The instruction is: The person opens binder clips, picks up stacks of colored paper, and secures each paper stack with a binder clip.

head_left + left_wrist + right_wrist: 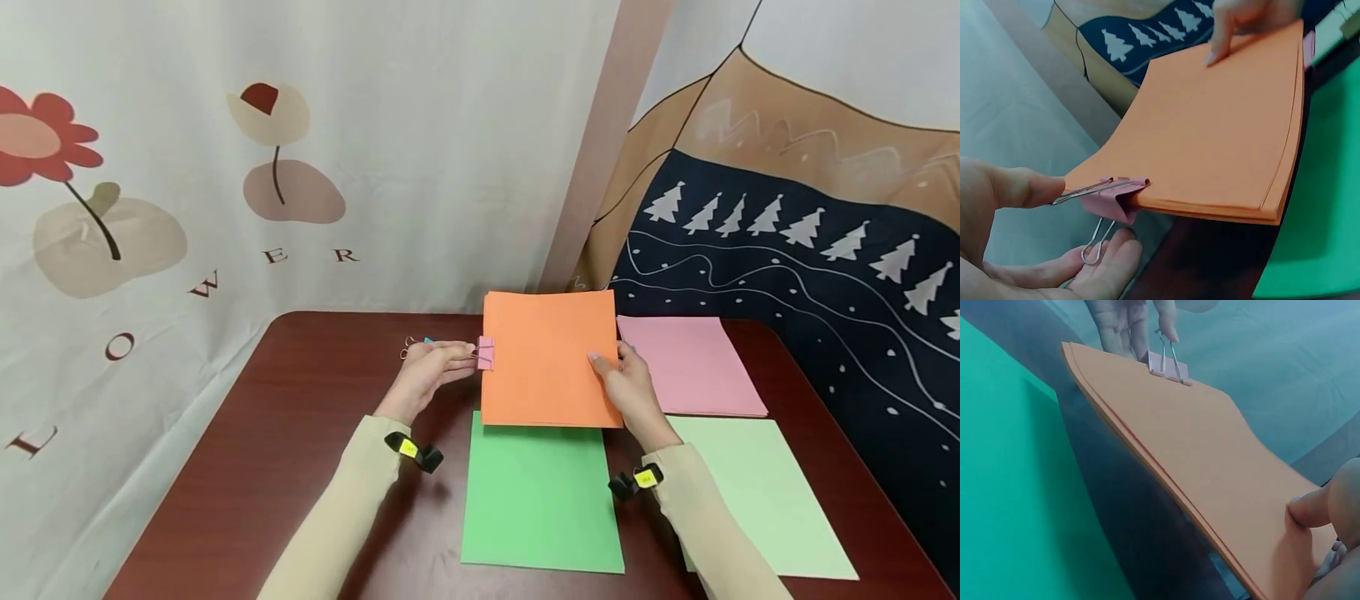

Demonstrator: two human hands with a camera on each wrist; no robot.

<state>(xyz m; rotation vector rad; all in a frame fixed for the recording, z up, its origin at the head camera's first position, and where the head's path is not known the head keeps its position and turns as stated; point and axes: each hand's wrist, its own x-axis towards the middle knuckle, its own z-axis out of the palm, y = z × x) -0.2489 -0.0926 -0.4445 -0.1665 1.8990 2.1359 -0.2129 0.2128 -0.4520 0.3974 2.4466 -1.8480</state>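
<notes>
A stack of orange paper [551, 358] is held up over the table, overlapping a green stack of paper [542, 500] in the head view. On its left edge sits a pink binder clip [486, 353]. My left hand [431, 375] pinches the clip by its wire handles, thumb on the upper one and fingers beneath the lower one [1099, 244]. At the opposite edge, my right hand [633, 392] grips the orange stack, its thumb [1313, 509] flat on the top sheet and its other fingers underneath, mostly hidden.
Pink paper [690, 367] lies at the back right of the dark red table [247, 500], with pale green paper [765, 500] in front of it. Behind my left hand, more wire clip handles [408, 342] and a bit of blue show. Printed curtains [450, 150] hang behind the table.
</notes>
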